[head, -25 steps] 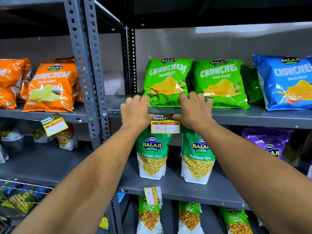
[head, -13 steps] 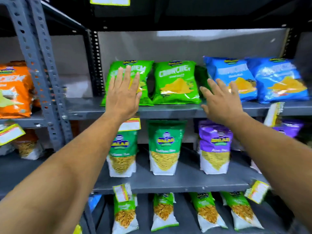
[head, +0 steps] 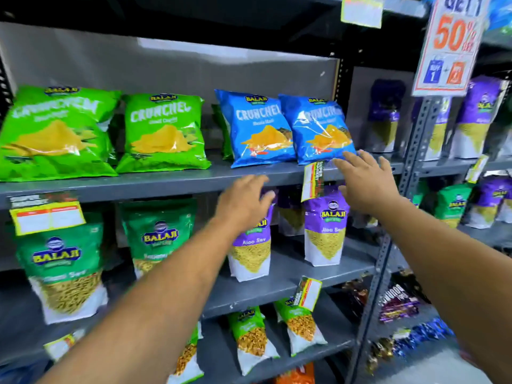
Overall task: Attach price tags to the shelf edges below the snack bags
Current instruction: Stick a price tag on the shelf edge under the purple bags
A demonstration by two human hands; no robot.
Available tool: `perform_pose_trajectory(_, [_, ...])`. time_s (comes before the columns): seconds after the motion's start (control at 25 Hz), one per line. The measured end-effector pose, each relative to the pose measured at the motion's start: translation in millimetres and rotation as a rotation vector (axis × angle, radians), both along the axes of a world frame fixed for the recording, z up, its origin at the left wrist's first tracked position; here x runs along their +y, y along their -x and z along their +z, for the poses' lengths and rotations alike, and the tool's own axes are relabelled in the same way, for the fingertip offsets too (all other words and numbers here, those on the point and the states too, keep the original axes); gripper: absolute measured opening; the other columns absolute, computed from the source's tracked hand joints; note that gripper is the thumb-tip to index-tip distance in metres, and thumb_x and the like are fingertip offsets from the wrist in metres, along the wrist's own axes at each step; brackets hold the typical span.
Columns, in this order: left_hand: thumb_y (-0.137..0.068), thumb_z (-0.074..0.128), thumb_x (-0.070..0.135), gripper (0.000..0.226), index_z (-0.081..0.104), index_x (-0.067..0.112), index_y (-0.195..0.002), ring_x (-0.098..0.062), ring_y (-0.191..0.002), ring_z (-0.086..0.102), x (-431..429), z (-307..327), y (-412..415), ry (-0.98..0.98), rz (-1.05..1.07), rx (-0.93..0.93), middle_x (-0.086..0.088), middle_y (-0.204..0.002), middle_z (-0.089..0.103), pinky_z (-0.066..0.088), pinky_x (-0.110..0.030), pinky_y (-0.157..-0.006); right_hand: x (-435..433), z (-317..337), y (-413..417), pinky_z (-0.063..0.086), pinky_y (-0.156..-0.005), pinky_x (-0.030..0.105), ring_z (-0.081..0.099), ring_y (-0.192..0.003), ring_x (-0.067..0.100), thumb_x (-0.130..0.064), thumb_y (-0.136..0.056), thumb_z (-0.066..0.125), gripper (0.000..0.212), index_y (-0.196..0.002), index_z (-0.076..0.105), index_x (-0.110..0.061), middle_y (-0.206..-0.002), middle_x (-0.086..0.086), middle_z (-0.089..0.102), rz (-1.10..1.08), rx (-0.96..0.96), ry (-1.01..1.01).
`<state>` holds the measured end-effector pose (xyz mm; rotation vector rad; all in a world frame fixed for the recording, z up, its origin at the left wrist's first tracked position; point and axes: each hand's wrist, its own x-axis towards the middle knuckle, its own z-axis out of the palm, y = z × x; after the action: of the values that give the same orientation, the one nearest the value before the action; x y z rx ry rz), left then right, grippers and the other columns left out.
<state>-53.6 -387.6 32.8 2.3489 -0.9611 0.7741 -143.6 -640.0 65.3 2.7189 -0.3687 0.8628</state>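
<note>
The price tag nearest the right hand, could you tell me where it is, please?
It hangs turned sideways from the shelf edge below the right blue bag: price tag, just left of the right hand.

I count two green Crunchem bags [head: 58, 131] and two blue Crunchem bags [head: 257, 128] on the top shelf, with two dark green Balaji pouches [head: 59, 259] and two purple Aloo Sev pouches [head: 325, 225] standing in front below them (a third purple one shows dimly behind). Three light green pouches [head: 250, 336] sit lower still. Four price tags [head: 47, 214] hang on these shelf edges, plus one 50% sign [head: 451, 42] overhead.
</note>
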Motion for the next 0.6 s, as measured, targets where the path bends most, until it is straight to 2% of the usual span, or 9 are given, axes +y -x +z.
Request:
perform_pose_trajectory(0.12, [-0.089,0.056,0.036,0.035,0.059,0.016,-0.117,-0.032,-0.113,0.057,-49,-40,1,-0.018,-0.059,0.205,-0.012,-0.12,0.064,0.048,-0.041,-0.091,-14,15,-11,0.037,-0.101,0.053,0.042,-0.128,0.031,-0.029,-0.081,0.065,0.056,-0.134,0.046,-0.025,-0.14,0.003,0.052,0.033,-0.012,0.009])
perform_pose_trajectory(0.2, [-0.087,0.058,0.036,0.027,0.063,0.019,-0.108,-0.032,-0.106,0.06,-74,-51,-4,0.079,-0.034,0.291,-0.01,-0.111,0.069,0.048,-0.038,-0.083,-20,19,-23,0.045,-0.089,0.047,0.053,-0.115,0.033,-0.031,-0.081,0.062,0.04,-0.121,0.058,-0.028,-0.125,0.005,0.063,0.011,0.007,-0.016])
perform_pose_trajectory(0.24, [-0.085,0.059,0.037,0.021,0.064,0.021,-0.098,-0.032,-0.098,0.062,-84,-51,-5,0.155,-0.016,0.267,-0.007,-0.1,0.071,0.049,-0.037,-0.075,-24,18,-29,0.047,-0.082,0.043,0.057,-0.106,0.034,-0.033,-0.081,0.061,0.028,-0.108,0.065,-0.026,-0.115,0.007,0.067,0.008,0.016,-0.085])
perform_pose_trajectory(0.28, [-0.083,0.059,0.039,0.019,0.063,0.021,-0.088,-0.033,-0.088,0.063,-94,-46,-6,0.208,-0.007,0.163,-0.005,-0.088,0.07,0.048,-0.036,-0.068,-28,16,-35,0.049,-0.077,0.041,0.06,-0.098,0.034,-0.036,-0.08,0.061,0.021,-0.095,0.069,-0.023,-0.106,0.009,0.07,0.005,0.052,-0.184])
perform_pose_trajectory(0.36, [-0.08,0.058,0.04,0.021,0.058,0.019,-0.076,-0.033,-0.074,0.06,-111,-27,-13,0.26,-0.023,-0.168,-0.006,-0.074,0.066,0.045,-0.037,-0.06,-33,3,-44,0.052,-0.076,0.037,0.063,-0.09,0.033,-0.04,-0.078,0.066,0.023,-0.083,0.072,-0.018,-0.095,0.01,0.072,0.024,0.169,-0.37])
perform_pose_trajectory(0.44, [-0.081,0.055,0.037,0.022,0.062,0.017,-0.084,-0.034,-0.08,0.059,-128,4,-22,0.214,-0.042,-0.334,-0.008,-0.083,0.067,0.046,-0.041,-0.065,-38,-23,-50,0.049,-0.075,0.032,0.062,-0.084,0.03,-0.035,-0.078,0.069,0.022,-0.075,0.07,-0.014,-0.086,0.011,0.069,0.041,0.201,-0.542])
perform_pose_trajectory(0.52, [-0.088,0.051,0.032,0.028,0.063,0.018,-0.109,-0.037,-0.102,0.057,-144,41,-33,0.025,-0.011,-0.218,-0.01,-0.11,0.067,0.047,-0.045,-0.082,-43,-46,-58,0.047,-0.075,0.033,0.06,-0.082,0.031,-0.026,-0.082,0.068,0.02,-0.073,0.064,-0.008,-0.084,0.015,0.067,0.091,0.154,-0.718])
perform_pose_trajectory(0.56, [-0.091,0.048,0.03,0.031,0.06,0.018,-0.116,-0.038,-0.11,0.053,-151,55,-39,-0.097,0.018,-0.132,-0.011,-0.12,0.063,0.045,-0.046,-0.088,-44,-55,-63,0.05,-0.081,0.038,0.062,-0.088,0.034,-0.021,-0.084,0.067,0.019,-0.083,0.066,-0.002,-0.091,0.019,0.069,0.142,0.123,-0.814])
perform_pose_trajectory(0.6, [-0.093,0.045,0.029,0.029,0.059,0.017,-0.115,-0.039,-0.114,0.051,-156,65,-44,-0.196,0.049,-0.067,-0.012,-0.124,0.061,0.043,-0.045,-0.089,-45,-61,-68,0.05,-0.087,0.043,0.064,-0.095,0.034,-0.016,-0.085,0.066,0.023,-0.097,0.066,0.004,-0.099,0.022,0.07,0.195,0.084,-0.919])
